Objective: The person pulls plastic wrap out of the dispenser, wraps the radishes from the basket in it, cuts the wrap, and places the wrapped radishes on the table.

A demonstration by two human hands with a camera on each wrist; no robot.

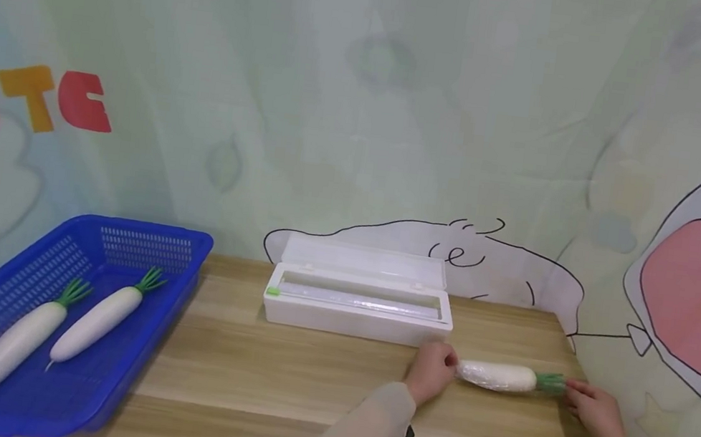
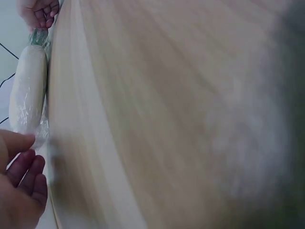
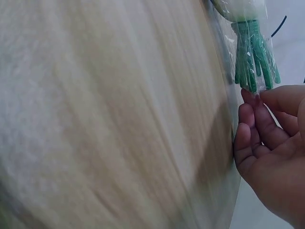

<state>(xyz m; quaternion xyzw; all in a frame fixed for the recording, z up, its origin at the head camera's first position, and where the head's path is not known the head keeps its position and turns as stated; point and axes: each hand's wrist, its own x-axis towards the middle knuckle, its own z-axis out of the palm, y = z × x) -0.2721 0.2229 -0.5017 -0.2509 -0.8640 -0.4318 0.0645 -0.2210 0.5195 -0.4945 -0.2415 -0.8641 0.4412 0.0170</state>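
Note:
A white radish [image 1: 498, 376] with green stalks lies sideways at the right of the table, wrapped in clear plastic film. My left hand [image 1: 430, 370] pinches the gathered film at its root end; in the left wrist view that film [image 2: 42, 133] bunches up by the thumb tip. At the leafy end my right hand [image 1: 596, 414] pinches the film between thumb and forefinger. The right wrist view has the green stalks [image 3: 252, 57] under shiny film, with the right hand [image 3: 274, 138] just beyond their tips.
Behind the radish stands a white film dispenser box [image 1: 354, 323], its lid raised and a film roll inside. A blue plastic basket [image 1: 129, 395] at the left holds two unwrapped radishes [image 1: 17, 350]. A printed curtain [image 1: 359, 140] hangs along the table's back edge.

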